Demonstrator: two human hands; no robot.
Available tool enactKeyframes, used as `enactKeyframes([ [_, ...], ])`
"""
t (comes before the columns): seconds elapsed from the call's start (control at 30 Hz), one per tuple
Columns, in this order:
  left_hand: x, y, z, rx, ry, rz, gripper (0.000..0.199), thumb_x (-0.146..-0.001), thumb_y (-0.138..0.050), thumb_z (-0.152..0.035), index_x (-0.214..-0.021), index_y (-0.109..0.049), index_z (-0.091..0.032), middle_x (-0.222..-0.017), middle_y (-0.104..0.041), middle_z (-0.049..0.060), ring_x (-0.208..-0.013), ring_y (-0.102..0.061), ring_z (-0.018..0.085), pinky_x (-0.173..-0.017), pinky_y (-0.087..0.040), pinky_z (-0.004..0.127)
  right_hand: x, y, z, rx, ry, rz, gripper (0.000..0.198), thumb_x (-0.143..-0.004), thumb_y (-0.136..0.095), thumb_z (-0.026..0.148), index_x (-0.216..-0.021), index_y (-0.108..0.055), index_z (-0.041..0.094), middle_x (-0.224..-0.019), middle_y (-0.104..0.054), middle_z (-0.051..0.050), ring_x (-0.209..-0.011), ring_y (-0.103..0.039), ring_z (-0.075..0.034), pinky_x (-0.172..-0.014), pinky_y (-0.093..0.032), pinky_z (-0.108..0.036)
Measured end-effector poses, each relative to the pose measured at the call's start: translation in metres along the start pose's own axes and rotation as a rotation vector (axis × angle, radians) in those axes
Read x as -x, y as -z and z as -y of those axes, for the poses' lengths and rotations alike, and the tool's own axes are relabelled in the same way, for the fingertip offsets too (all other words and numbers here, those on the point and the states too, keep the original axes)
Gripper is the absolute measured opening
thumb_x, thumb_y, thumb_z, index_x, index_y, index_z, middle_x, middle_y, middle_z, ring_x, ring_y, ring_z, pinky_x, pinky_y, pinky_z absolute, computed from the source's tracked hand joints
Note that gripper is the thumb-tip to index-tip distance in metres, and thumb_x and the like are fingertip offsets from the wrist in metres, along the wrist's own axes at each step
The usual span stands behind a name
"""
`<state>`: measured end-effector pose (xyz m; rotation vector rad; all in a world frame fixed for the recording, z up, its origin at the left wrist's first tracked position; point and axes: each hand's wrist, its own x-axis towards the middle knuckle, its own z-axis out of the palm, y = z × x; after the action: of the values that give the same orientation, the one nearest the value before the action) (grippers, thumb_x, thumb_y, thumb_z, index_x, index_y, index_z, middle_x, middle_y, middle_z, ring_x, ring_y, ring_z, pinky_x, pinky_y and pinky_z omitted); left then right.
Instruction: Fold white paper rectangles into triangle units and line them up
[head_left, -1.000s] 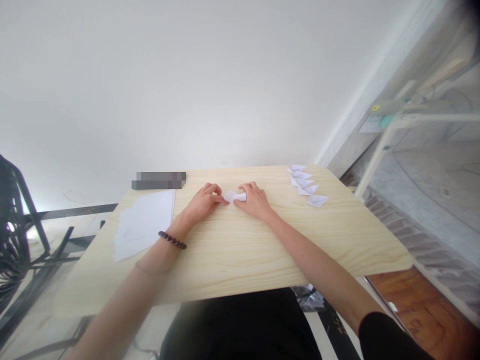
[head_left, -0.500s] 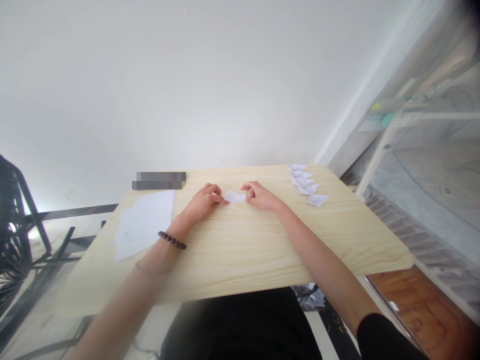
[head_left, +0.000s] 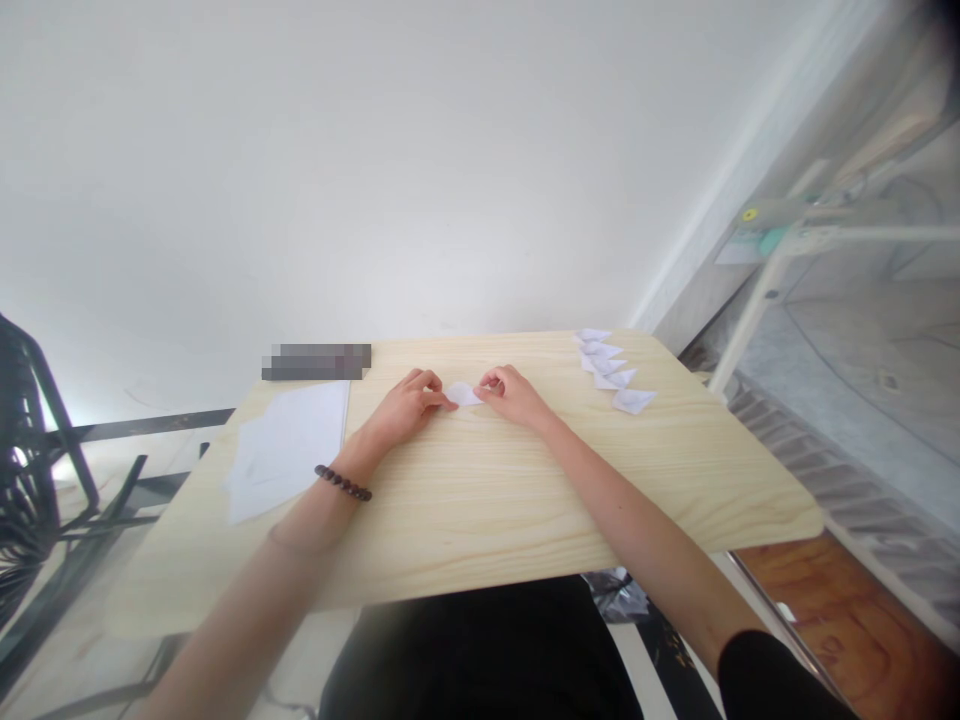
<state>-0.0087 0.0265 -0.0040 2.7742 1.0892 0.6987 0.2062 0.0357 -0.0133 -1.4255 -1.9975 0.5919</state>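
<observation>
A small piece of folded white paper (head_left: pixel 463 393) lies on the wooden table between my two hands. My left hand (head_left: pixel 412 402), with a dark bead bracelet on its wrist, pinches the paper's left end between thumb and fingers. At the right end, my right hand (head_left: pixel 508 393) grips the paper with thumb and index finger. The fingertips cover both ends, so the exact folds cannot be made out. To the right of my hands stand several folded paper boats (head_left: pixel 615 379) in a slanting row.
Loose white sheets (head_left: pixel 289 445) lie at the table's left side. Behind them sits a dark, blurred-out block (head_left: pixel 316 362) near the back edge. The pale wooden table (head_left: pixel 480 520) stands against a white wall. A dark chair (head_left: pixel 45 450) is at the left.
My right hand has moved slightly left along the paper, and its fingers have come closer together on it. Less of the paper shows. My left hand stays in place.
</observation>
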Motion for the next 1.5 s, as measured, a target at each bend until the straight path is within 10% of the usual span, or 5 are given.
enactKeyframes([
  [1.5,0.010,0.015,0.020,0.051,0.094,0.014,0.032,-0.074,-0.043,-0.010,-0.077,-0.069,-0.027,-0.091,-0.057,0.001,-0.091,-0.048,0.015,-0.083,-0.040,0.029,0.000,-0.008,0.006,0.239,-0.013,-0.014,0.025,-0.070,-0.056,0.042,-0.083,-0.055,0.022,-0.087,-0.054,-0.002,-0.082,-0.050,-0.015,-0.073,-0.035,-0.030],
])
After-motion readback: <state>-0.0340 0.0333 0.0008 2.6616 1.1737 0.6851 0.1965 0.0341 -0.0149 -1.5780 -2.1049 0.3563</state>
